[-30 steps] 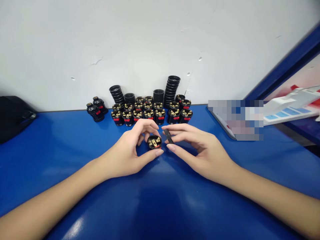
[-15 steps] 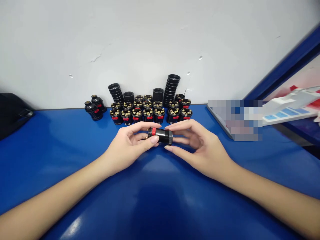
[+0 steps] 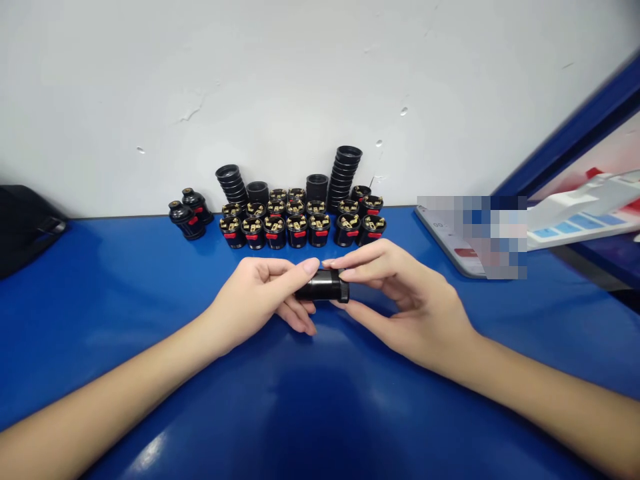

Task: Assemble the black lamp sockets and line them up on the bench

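Observation:
A black lamp socket [image 3: 320, 287] lies sideways above the blue table, a ribbed ring [image 3: 345, 292] at its right end. My left hand [image 3: 263, 290] is closed around the left part, thumb across the top and fingers underneath, hiding that end and the red switch. At the other end, my right hand [image 3: 405, 287] pinches the ribbed ring between fingers above and thumb below. Behind both hands stand several black socket bodies [image 3: 297, 235] in rows, with red switches and brass contacts facing up.
Stacked black rings [image 3: 345, 177] rise behind the rows, with another stack [image 3: 230, 183] at left. Two capped sockets [image 3: 184, 220] stand farther left. A phone [image 3: 450, 247], partly pixelated, lies to the right near a white power strip [image 3: 575, 230]. A black bag [image 3: 27, 230] sits at the left edge.
The socket has rolled in my left hand, so its red switch no longer shows. My left thumb has moved up over it, and my right fingers now touch the ribbed ring.

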A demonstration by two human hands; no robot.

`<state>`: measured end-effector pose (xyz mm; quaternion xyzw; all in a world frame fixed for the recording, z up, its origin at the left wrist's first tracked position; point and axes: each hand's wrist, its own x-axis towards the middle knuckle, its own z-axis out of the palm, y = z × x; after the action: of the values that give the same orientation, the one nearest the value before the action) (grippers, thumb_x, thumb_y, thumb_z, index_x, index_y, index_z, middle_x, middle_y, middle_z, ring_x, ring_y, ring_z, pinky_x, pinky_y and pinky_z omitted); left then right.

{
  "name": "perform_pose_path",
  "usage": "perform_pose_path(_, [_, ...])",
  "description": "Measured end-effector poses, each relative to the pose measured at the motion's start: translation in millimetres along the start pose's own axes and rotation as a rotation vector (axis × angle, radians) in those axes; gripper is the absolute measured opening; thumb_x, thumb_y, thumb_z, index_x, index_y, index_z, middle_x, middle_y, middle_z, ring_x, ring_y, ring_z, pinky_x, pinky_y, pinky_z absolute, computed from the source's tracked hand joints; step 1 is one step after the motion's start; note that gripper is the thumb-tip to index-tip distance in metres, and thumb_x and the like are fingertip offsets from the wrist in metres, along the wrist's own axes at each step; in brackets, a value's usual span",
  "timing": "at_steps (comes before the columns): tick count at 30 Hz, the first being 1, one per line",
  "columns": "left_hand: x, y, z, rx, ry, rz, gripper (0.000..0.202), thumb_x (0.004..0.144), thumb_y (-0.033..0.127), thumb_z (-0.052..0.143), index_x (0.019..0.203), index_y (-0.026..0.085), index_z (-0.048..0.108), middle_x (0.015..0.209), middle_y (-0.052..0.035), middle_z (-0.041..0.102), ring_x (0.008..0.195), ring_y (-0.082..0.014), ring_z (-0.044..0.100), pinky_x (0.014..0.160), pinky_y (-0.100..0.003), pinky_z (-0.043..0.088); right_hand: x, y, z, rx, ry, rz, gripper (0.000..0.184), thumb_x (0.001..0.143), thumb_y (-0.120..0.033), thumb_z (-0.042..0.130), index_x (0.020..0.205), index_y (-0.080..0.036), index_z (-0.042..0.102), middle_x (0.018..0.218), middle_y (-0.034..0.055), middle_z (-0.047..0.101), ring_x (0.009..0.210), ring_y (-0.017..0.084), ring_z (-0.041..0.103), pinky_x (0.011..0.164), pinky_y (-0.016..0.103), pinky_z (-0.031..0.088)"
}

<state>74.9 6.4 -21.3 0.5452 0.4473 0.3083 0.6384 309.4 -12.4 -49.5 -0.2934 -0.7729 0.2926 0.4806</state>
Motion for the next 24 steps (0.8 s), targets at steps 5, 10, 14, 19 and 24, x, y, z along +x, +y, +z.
perform_pose_path(5, [2, -2, -0.5, -0.01, 0.007, 0.075, 0.051, 0.081, 0.061, 0.089, 0.093, 0.013, 0.076, 0.078, -0.0086, 0.082, 0.069, -0.0223, 0.083, 0.066, -0.025, 0.068, 1, 2, 0, 0.057, -0.002, 0.043, 0.029, 0.095, -0.009, 0.076, 0.116, -0.028, 0.072, 0.126, 0.0072, 0.069, 0.121, 0.025, 0.073, 0.107, 0.049, 0.068])
perform_pose_path(10, [2, -7, -6.4, 0.056, 0.046, 0.197, 0.042, 0.081, 0.044, 0.092, 0.105, 0.014, 0.074, 0.086, -0.0074, 0.083, 0.081, -0.0223, 0.083, 0.079, -0.03, 0.07, 3, 3, 2, 0.214, 0.005, 0.21, 0.033, 0.089, -0.021, 0.088, 0.117, -0.025, 0.07, 0.119, 0.0059, 0.075, 0.113, 0.026, 0.08, 0.104, 0.047, 0.07])
perform_pose_path(14, [1, -14, -10.8, 0.173, 0.042, 0.404, 0.033, 0.084, 0.032, 0.091, 0.106, 0.016, 0.073, 0.106, -0.0087, 0.08, 0.097, -0.0221, 0.081, 0.087, -0.033, 0.07, 6, 1, 2, 0.209, -0.004, 0.304, 0.036, 0.09, -0.028, 0.087, 0.12, -0.023, 0.067, 0.113, 0.006, 0.08, 0.095, 0.022, 0.085, 0.094, 0.039, 0.073])
perform_pose_path(19, [1, -18, -13.4, 0.657, 0.124, 0.965, 0.028, 0.091, 0.014, 0.081, 0.117, 0.02, 0.073, 0.11, -0.0082, 0.076, 0.102, -0.0194, 0.076, 0.093, -0.034, 0.067, 8, -2, 0, 0.139, -0.01, 0.316, 0.029, 0.094, -0.033, 0.083, 0.118, -0.023, 0.069, 0.103, 0.006, 0.082, 0.083, 0.02, 0.083, 0.084, 0.035, 0.073])
perform_pose_path(24, [3, -17, -12.5, 0.873, 0.164, 1.108, 0.034, 0.097, 0.002, 0.068, 0.126, 0.02, 0.067, 0.115, -0.0095, 0.072, 0.106, -0.0166, 0.072, 0.095, -0.029, 0.063, 8, -4, 1, 0.165, -0.004, 0.325, 0.024, 0.096, -0.033, 0.08, 0.116, -0.025, 0.069, 0.103, 0.0051, 0.082, 0.082, 0.02, 0.082, 0.082, 0.035, 0.072])
